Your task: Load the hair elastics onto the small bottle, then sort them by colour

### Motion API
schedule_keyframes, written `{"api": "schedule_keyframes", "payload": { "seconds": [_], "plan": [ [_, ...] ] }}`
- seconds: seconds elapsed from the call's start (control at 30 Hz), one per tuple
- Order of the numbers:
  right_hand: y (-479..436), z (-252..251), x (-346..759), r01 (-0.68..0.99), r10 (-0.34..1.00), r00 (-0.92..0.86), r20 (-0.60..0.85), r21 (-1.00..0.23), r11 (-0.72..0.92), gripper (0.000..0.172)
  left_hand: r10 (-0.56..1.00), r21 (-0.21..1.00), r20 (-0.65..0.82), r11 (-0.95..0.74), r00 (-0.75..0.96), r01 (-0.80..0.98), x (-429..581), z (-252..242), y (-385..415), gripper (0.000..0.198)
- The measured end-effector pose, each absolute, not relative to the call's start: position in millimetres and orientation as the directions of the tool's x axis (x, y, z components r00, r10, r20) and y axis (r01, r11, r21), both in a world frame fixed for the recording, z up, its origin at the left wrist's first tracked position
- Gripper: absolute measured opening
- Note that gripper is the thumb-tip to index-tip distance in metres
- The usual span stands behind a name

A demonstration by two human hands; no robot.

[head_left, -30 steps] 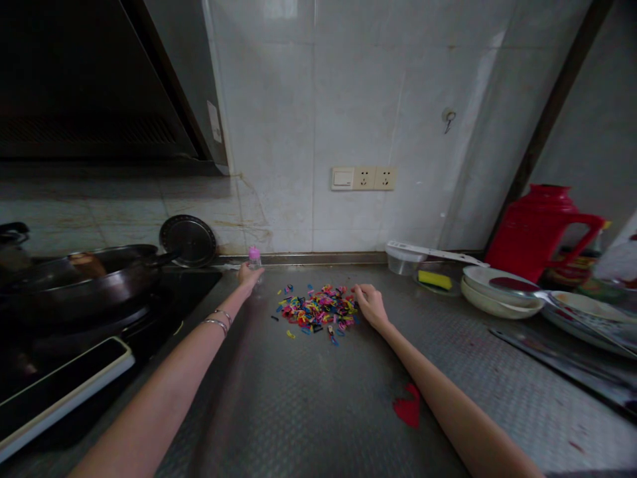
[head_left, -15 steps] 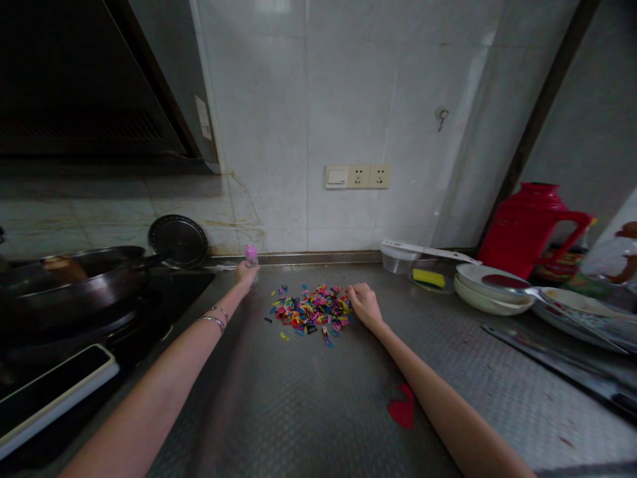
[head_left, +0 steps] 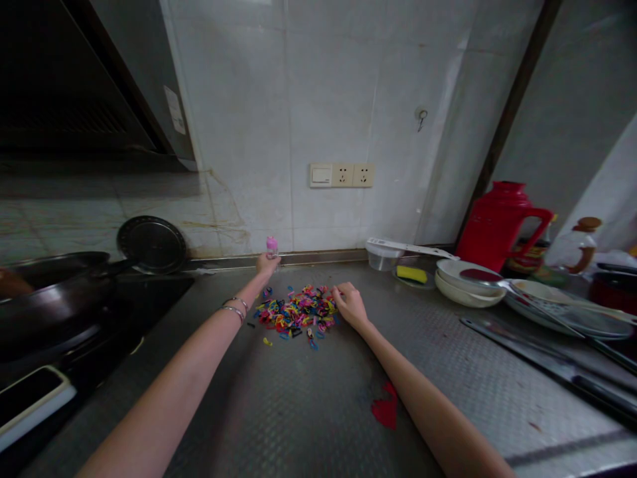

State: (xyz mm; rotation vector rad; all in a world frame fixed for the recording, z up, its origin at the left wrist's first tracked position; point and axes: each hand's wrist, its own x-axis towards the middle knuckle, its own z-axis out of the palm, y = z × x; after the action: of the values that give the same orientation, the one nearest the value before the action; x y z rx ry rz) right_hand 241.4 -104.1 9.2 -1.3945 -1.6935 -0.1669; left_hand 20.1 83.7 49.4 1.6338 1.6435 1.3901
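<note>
A pile of small coloured elastic bands (head_left: 296, 311) lies on the steel counter (head_left: 318, 411) near the wall. My left hand (head_left: 266, 265) is closed around a small clear bottle with a pink cap (head_left: 271, 246), held upright just beyond the pile's left edge. My right hand (head_left: 348, 304) rests at the pile's right edge with its fingers curled into the bands; what they pinch is too small to make out. Two bangles sit on my left wrist.
A dark wok (head_left: 54, 292) and a round lid (head_left: 150, 244) stand on the stove at left. At right are a clear tub (head_left: 383, 253), a yellow sponge (head_left: 411, 273), stacked bowls (head_left: 468, 285), a red jug (head_left: 497, 222) and a long knife (head_left: 552, 362). A red scrap (head_left: 385, 410) lies near my right forearm.
My left hand with the bottle has moved right, closer to the pile. The view has swung to the right. My right hand stays at the pile's edge.
</note>
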Motion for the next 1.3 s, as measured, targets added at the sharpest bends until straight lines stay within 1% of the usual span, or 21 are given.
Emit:
{"api": "schedule_keyframes", "payload": {
  "seconds": [0.2, 0.47, 0.67, 0.9, 1.03, 1.3],
  "plan": [
    [-104, 10, 241, 0.850, 0.725, 0.051, 0.687, -0.410, 0.329, 0.034, 0.924, 0.831, 0.353, -0.239, -0.145, 0.503, 50, 42, 82, 0.029],
    [-103, 9, 241, 0.850, 0.725, 0.042, 0.687, -0.406, 0.336, 0.034, 0.922, 0.819, 0.385, -0.320, -0.044, 0.476, 77, 39, 70, 0.026],
    [-104, 9, 240, 0.848, 0.702, 0.034, 0.712, -0.392, 0.357, 0.030, 0.924, 0.828, 0.379, -0.318, -0.043, 0.463, 84, 36, 63, 0.022],
    [-103, 9, 241, 0.845, 0.708, 0.026, 0.706, -0.394, 0.362, 0.028, 0.936, 0.841, 0.347, -0.284, -0.056, 0.460, 87, 35, 57, 0.025],
    [-103, 9, 241, 0.846, 0.719, 0.030, 0.694, -0.401, 0.351, 0.028, 0.929, 0.822, 0.369, -0.313, -0.028, 0.476, 87, 33, 56, 0.025],
    [-104, 9, 241, 0.848, 0.728, 0.033, 0.685, -0.404, 0.343, 0.027, 0.916, 0.792, 0.401, -0.332, -0.025, 0.512, 87, 31, 60, 0.025]
  ]
}}
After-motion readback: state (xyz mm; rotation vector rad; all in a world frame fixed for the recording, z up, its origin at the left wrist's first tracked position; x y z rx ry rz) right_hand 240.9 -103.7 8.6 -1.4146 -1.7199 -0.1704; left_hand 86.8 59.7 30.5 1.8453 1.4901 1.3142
